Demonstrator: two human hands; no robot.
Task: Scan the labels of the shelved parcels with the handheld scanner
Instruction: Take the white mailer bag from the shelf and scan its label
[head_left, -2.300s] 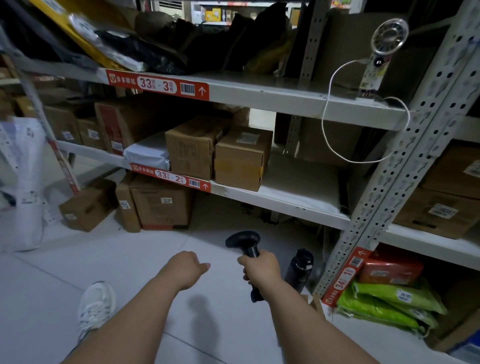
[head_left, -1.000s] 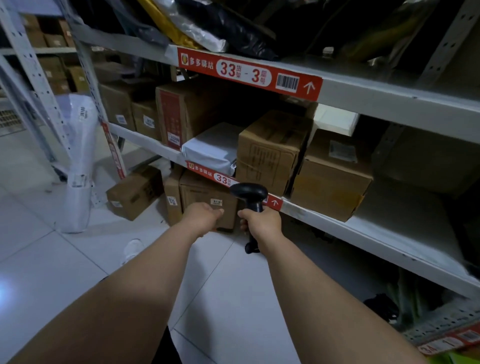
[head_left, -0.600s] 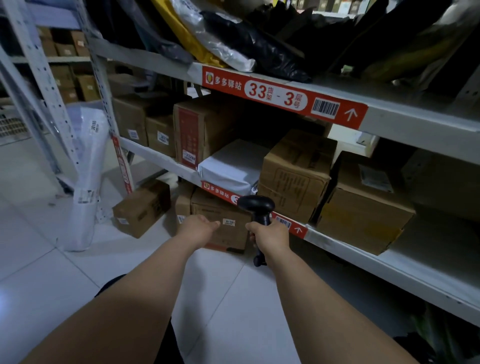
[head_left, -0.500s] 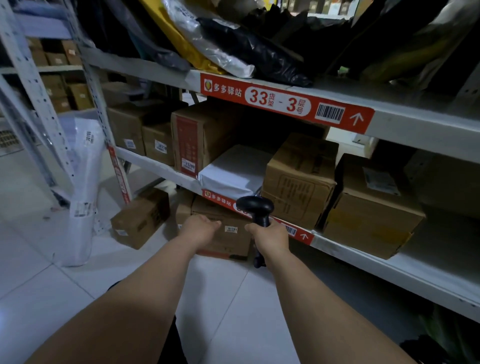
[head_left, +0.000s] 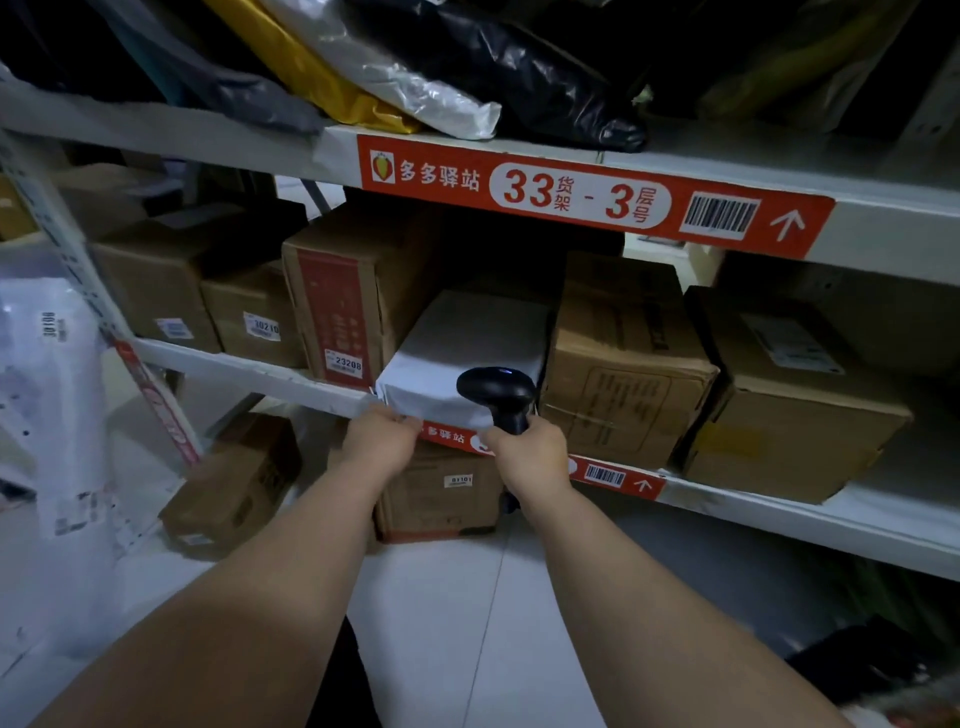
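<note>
My right hand (head_left: 530, 456) is shut on the handle of a black handheld scanner (head_left: 497, 394), held upright with its head in front of a white wrapped parcel (head_left: 467, 353) on the middle shelf (head_left: 270, 371). My left hand (head_left: 378, 441) rests against that parcel's lower front edge, fingers curled at the shelf lip. Left of the white parcel stands a tall box with a red panel and label 23208 (head_left: 353, 296). Right of it sit two brown cardboard boxes (head_left: 623, 358) (head_left: 789, 395).
Soft bags, black, white and yellow, lie on the upper shelf (head_left: 878, 228), which carries a red 33-3 strip. More labelled boxes (head_left: 254, 317) stand further left. Cardboard boxes (head_left: 234, 483) sit on the tiled floor below, and a white bagged parcel (head_left: 47, 415) leans at the left upright.
I have come closer to the shelf. Both hands moved forward and up: the left hand now touches the white parcel's front edge, and the scanner head sits right before that parcel.
</note>
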